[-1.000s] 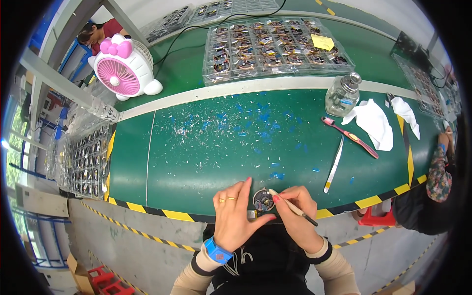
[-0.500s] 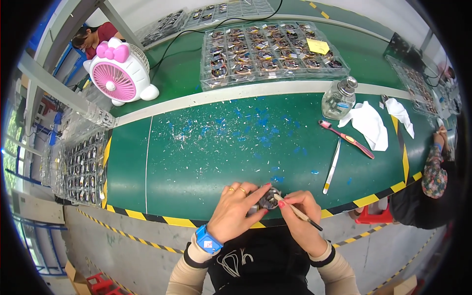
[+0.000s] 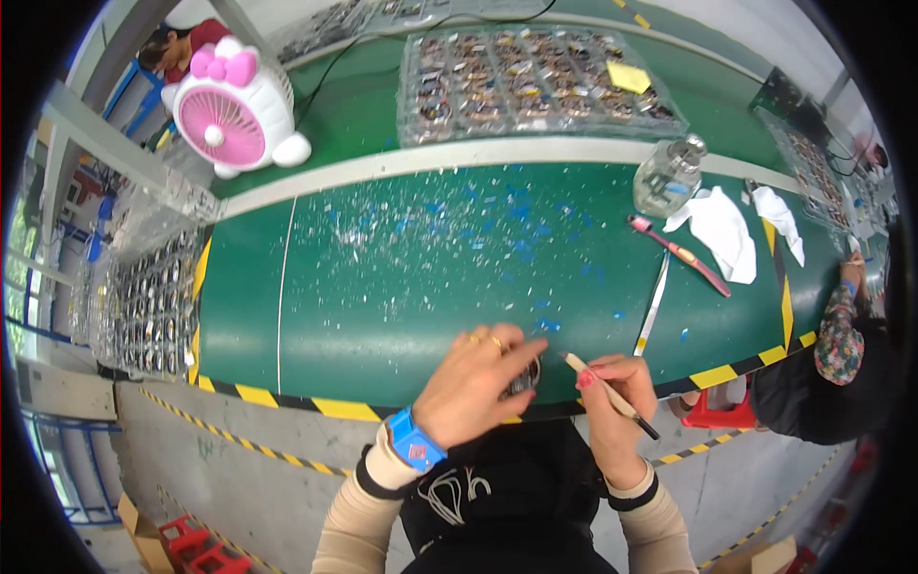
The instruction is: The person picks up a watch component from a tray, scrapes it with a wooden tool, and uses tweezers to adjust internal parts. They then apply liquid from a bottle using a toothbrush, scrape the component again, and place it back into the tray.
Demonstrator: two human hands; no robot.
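Observation:
My left hand (image 3: 473, 383), with a blue wrist strap (image 3: 413, 442), is curled at the bench's front edge. Its fingers close round a small, dark, round part (image 3: 522, 379), mostly covered by them. In my right hand (image 3: 615, 402) is a thin pen-like tool (image 3: 623, 407), pale-bodied with a black rear end; its exact kind is unclear. The tool's front end points up and left, apart from the round part. Flecks of white and blue scraps (image 3: 521, 225) are scattered over the green bench (image 3: 382, 325) beyond my hands.
To the right are tweezers (image 3: 653, 304), a toothbrush (image 3: 681, 256), a glass bottle (image 3: 667, 177) and white cloth (image 3: 722, 234). A clear tray of round parts (image 3: 535, 81) stands behind; a pink-white fan (image 3: 229, 115) and stacked trays (image 3: 143, 311) are left. Another person's arm (image 3: 843, 325) is at right.
My right hand has drawn the tool away from the round part, to the right. My left hand has turned and its fingers now cover more of the part. The view has shifted slightly.

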